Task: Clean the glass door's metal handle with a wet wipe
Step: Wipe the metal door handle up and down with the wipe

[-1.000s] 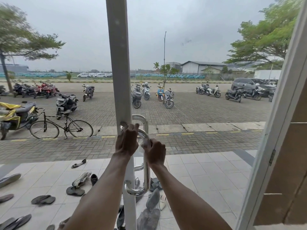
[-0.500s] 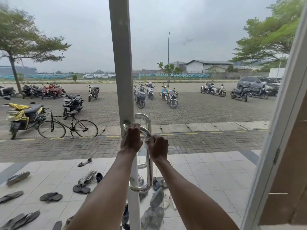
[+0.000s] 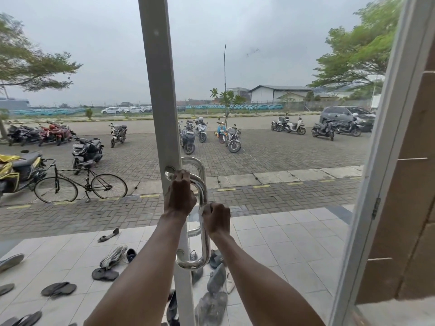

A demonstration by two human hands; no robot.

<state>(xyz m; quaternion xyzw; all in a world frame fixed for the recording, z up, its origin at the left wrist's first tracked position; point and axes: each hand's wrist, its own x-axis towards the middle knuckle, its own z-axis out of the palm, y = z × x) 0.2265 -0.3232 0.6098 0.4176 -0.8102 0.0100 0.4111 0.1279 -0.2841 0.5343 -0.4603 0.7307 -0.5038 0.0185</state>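
Observation:
A shiny D-shaped metal handle (image 3: 204, 245) is fixed to the grey vertical frame (image 3: 160, 90) of the glass door, in the middle of the view. My left hand (image 3: 179, 196) grips the handle's upper bend, fingers curled over the bar. My right hand (image 3: 217, 221) is closed around the handle's upright bar a little lower, pressing a white wet wipe (image 3: 200, 214) against the metal. Only a small edge of the wipe shows beside my fingers. A second handle (image 3: 194, 162) on the far side of the glass shows behind.
A white door frame (image 3: 376, 184) and a brown wall (image 3: 412, 184) stand at the right. Through the glass lie several sandals and shoes (image 3: 113, 257) on tiled floor, a bicycle (image 3: 80, 184) and parked motorcycles (image 3: 87, 151) beyond.
My right hand has slid down the upright bar with the wipe, from near the upper bend to lower on the bar. My left hand keeps its grip at the top.

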